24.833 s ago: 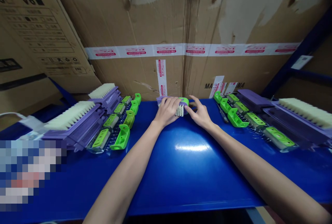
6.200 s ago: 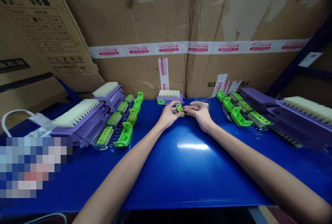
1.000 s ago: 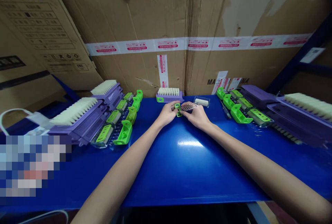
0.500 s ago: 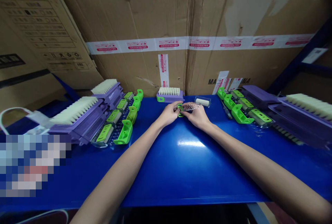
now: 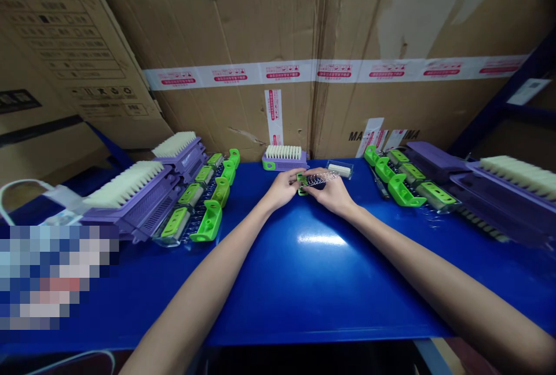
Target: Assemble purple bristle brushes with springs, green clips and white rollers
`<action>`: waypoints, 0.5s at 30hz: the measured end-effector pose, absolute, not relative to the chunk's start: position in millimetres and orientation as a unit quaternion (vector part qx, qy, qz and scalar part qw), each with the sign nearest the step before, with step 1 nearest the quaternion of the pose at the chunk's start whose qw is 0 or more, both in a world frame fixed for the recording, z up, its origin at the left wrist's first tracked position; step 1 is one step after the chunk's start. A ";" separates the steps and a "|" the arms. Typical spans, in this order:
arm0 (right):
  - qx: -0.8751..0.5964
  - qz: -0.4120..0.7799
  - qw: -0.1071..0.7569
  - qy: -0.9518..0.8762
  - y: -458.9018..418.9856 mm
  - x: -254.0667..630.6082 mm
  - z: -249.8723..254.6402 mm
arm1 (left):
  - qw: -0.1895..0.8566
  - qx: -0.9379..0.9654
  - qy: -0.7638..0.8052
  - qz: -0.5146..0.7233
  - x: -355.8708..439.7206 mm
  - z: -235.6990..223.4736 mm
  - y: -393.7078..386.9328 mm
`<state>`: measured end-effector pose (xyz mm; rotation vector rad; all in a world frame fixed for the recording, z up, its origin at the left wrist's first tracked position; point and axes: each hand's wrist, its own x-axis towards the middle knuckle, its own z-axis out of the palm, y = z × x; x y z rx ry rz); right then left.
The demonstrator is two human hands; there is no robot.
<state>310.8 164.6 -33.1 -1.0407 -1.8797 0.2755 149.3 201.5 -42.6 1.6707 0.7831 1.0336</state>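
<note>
Near the back middle of the blue table, my left hand [image 5: 281, 191] is closed on a small green plastic bracket [image 5: 300, 183]. A thin metal coil spring [image 5: 322, 178] points rightward from the bracket, and my right hand [image 5: 333, 194] pinches it at the bracket's side. How the spring's end meets the bracket is hidden by my fingers. Just beyond my hands stands a purple brush [image 5: 286, 162] with white bristles upward and a green end piece. Behind my right hand lies a clear plastic piece [image 5: 340, 169] with a white strip in it.
On the left of the blue table [image 5: 278, 294], purple brush bodies [image 5: 143, 213] stand beside rows of green brackets [image 5: 207, 221] and clear parts with green tops [image 5: 174, 223]. Similar green brackets [image 5: 403, 191] and purple bodies [image 5: 504, 190] lie right, near a screwdriver [image 5: 382, 185]. Cardboard boxes [image 5: 234, 28] wall the back.
The spring has shifted very slightly and its coils look more spread out. Both hands stay in nearly the same place, still closed on the parts.
</note>
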 end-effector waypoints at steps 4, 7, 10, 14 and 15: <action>-0.418 0.109 0.466 -0.772 165.1 313.9 -32.8 | 0.492 0.681 0.327 0.433 149.4 -44.0 202.9; -0.437 0.091 0.463 -0.766 165.1 313.2 -33.3 | 0.497 0.682 0.323 0.429 149.7 -44.2 202.4; -0.456 0.059 0.453 -0.763 165.3 311.2 -34.7 | 0.504 0.686 0.317 0.417 150.0 -43.3 201.1; -0.456 0.033 0.448 -0.768 165.9 310.9 -37.3 | 0.512 0.686 0.312 0.411 149.8 -42.8 201.3; -0.449 0.034 0.449 -0.772 166.2 311.6 -37.8 | 0.514 0.685 0.309 0.413 149.6 -43.0 201.9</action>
